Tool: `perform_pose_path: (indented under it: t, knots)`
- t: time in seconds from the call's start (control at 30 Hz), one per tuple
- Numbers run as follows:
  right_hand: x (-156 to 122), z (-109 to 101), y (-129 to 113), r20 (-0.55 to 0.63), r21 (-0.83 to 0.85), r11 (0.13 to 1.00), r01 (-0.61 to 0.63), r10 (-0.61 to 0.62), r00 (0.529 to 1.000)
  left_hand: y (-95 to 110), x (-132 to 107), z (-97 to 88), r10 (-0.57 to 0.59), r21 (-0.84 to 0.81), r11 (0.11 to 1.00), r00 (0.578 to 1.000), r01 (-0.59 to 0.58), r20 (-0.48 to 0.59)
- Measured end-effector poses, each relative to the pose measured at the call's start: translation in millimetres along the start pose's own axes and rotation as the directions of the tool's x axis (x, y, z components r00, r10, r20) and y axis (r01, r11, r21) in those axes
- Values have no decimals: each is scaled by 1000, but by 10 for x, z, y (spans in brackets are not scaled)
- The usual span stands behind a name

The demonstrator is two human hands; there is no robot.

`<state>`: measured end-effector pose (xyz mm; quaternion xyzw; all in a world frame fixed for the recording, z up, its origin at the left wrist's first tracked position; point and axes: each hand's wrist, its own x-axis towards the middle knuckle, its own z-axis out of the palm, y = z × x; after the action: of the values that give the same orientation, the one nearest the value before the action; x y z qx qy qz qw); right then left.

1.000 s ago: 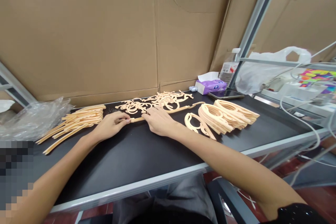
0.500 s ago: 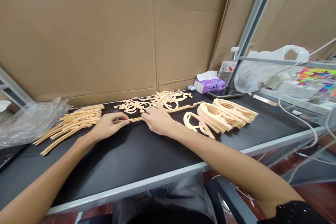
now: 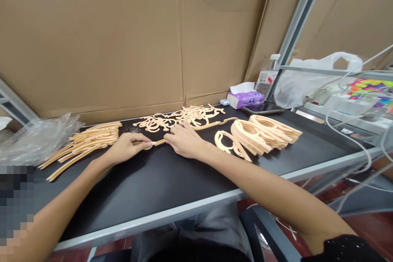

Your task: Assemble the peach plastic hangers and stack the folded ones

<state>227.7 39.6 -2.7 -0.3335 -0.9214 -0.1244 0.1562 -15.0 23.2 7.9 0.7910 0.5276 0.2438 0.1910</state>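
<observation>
Brown cardboard (image 3: 92,41) fills the upper frame behind a black table (image 3: 147,196). Ring-shaped pieces (image 3: 254,144) stand in rows at right of centre. Crumpled clear plastic (image 3: 55,135) lies at the left edge, beside a heap of straight strips (image 3: 95,135). Small curved pieces (image 3: 208,110) are scattered just above centre. Near the middle of the frame, the left hand (image 3: 130,147) pinches thumb and fingertips narrowly on the left end of a cream strip (image 3: 159,142). The right hand (image 3: 184,139) bends its fingers over that strip, holding it; its thumb is hidden. The strip bridges the 2 hands.
</observation>
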Motion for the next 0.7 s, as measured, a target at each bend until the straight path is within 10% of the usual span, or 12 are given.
perform_pose_path:
  t: [0.7]
  knots:
    - [12, -9, 8, 17, -14, 993, 117, -116, 993, 52, 51, -91, -86, -44, 995, 984, 94, 159]
